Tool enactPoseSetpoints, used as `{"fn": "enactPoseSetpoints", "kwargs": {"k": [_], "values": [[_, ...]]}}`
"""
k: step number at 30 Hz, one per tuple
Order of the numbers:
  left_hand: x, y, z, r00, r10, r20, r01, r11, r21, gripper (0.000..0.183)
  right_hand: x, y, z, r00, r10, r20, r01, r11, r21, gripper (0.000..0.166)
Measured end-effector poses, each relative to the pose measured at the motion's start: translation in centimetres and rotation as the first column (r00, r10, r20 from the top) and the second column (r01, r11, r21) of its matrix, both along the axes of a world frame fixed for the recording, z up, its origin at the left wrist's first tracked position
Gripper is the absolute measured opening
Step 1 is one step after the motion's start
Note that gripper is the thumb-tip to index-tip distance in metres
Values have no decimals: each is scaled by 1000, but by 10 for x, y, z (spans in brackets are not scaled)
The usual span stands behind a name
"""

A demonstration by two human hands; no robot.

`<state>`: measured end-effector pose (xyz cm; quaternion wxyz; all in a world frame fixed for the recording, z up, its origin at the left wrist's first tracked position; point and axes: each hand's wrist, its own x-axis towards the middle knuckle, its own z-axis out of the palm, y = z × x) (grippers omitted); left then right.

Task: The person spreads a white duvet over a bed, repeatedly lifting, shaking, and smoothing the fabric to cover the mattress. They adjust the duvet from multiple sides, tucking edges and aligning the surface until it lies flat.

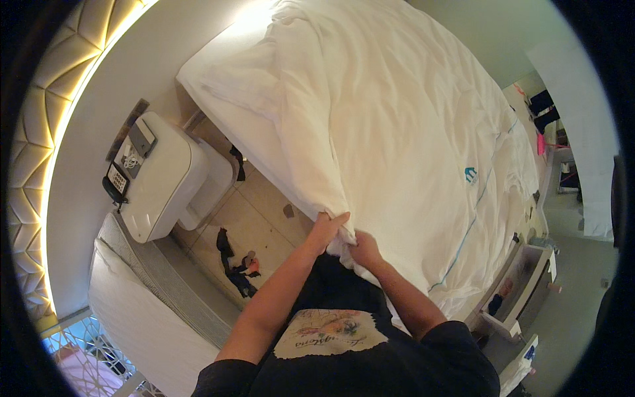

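Observation:
A large white duvet (387,134) covers most of the bed, wrinkled, with a thin blue stripe and a teal emblem (471,174) towards its right end. My left hand (325,231) grips the folded-back edge of the duvet at the near side of the bed. Just right of it, my right hand (364,249) is closed on the same bunched edge, a little lower. Some cloth hangs down between both hands. To the left of the fold, a strip of the white sheeted mattress (233,111) lies uncovered.
A white nightstand (171,164) carries a telephone (117,179), a tablet-like device (143,136) and a white cable. Dark clothing (233,265) lies on the tiled floor. A second bed (144,307) stands at lower left. An open drawer (521,293) juts out at right.

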<state>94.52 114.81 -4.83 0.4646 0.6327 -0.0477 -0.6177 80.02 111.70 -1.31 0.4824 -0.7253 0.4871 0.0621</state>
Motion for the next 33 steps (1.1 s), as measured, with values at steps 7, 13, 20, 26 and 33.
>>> {"fn": "enactPoseSetpoints", "kwargs": {"k": [7, 13, 20, 26, 33], "values": [[107, -81, -58, 908, 222, -354, -202, 975, 94, 51, -1, -23, 12, 969, 159, 191, -211, 932, 296, 33], [149, -109, -47, 774, 458, -437, -471, 878, 87, 53, 0, -59, -14, 978, 59, 198, -109, 961, 252, 32], [200, -10, 2, 757, 618, 211, -622, 781, -57, 55, 60, -73, -104, 965, 260, 39, -263, 962, 76, 29], [188, -1, 13, 530, 245, 811, -456, 889, 29, 51, 122, -69, -89, 679, 734, -9, -725, 673, 146, 76], [203, -52, 36, 949, 146, 280, -128, 988, -81, 40, 233, -89, 14, 837, 330, 437, -212, 931, -296, 117]]}}
